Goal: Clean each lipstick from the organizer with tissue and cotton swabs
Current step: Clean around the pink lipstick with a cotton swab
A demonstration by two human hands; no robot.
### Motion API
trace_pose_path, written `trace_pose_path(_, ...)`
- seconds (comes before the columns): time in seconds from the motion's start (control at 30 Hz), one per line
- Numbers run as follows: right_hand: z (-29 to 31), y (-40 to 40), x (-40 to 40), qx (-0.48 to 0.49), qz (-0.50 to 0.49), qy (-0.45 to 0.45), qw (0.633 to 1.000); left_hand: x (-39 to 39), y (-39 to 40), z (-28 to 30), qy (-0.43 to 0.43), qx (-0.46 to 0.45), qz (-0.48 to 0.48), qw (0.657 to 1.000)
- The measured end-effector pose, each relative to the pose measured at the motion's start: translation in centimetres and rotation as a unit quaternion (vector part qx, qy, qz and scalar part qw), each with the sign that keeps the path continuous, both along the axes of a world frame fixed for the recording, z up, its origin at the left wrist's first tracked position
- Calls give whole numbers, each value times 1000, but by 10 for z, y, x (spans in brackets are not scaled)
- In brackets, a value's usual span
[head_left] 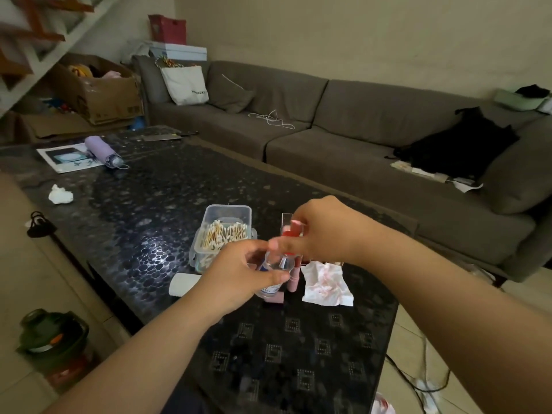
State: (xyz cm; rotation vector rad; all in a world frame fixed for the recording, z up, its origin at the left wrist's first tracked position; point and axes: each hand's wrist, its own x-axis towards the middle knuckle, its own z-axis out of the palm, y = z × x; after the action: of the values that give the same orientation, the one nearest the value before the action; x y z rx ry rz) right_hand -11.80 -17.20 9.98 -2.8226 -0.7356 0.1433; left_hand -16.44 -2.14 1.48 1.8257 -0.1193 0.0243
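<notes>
My left hand [239, 273] grips a small clear bottle [276, 271] with a blue label, held just above the table. My right hand [322, 231] is at the bottle's top, and its fingers pinch a small red cap [288, 250] there. Right behind my hands stands the clear organizer [286, 219] with a pink lipstick [296, 227] in it. Two pink lipsticks stand or lie on the table under the bottle, one upright [293, 277] and one low [275, 297]. A tissue [325, 285] stained red lies to the right. An open box of cotton swabs [224, 234] sits to the left.
The dark pebble-patterned table [149, 210] also bears a white folded tissue [183, 283], a crumpled tissue [59, 195], a purple umbrella [101, 150] on a paper and a black mask [38, 225] at its left edge. A grey sofa [343, 138] runs behind. A green jug [53, 339] stands on the floor.
</notes>
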Motion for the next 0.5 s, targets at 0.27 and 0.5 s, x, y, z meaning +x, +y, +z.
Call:
trace_pose_path(0.27, -2, 1, 8, -16, 2, -15, 1000, 5, -6, -8, -7, -29, 20, 999)
trace_pose_path(0.5, -3, 12, 9, -9, 23, 4, 1000, 12, 7, -15, -4, -23, 21, 1000)
